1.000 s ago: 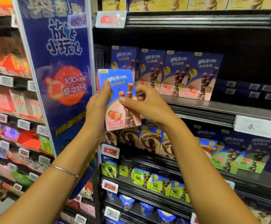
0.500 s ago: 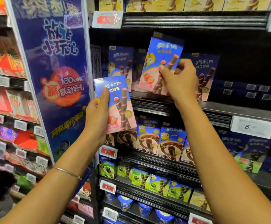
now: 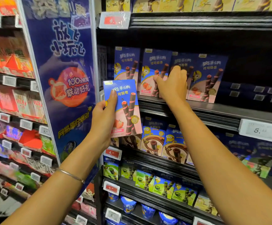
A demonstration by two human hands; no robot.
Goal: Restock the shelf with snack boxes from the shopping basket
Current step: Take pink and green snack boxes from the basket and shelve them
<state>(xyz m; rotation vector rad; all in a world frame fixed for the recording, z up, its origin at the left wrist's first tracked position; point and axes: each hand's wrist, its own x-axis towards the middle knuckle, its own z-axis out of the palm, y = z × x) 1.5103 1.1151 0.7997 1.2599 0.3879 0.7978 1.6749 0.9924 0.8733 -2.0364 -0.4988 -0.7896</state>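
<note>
Left hand point(image 3: 104, 118) grips a strawberry wafer-roll box point(image 3: 126, 111) upright, thumb on its front. Right hand point(image 3: 172, 86) touches a shelved box point(image 3: 181, 61); grip not discernible.

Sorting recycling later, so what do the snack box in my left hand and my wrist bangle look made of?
Snack box: likely thin printed cardboard, slightly glossy; flat faces, crisp folded edges. Bangle: seems polished silvery metal; thin, with bright glints.

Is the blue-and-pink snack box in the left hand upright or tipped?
Nearly upright: the blue-and-pink snack box tilts slightly, top edge up, in the left hand.
</note>
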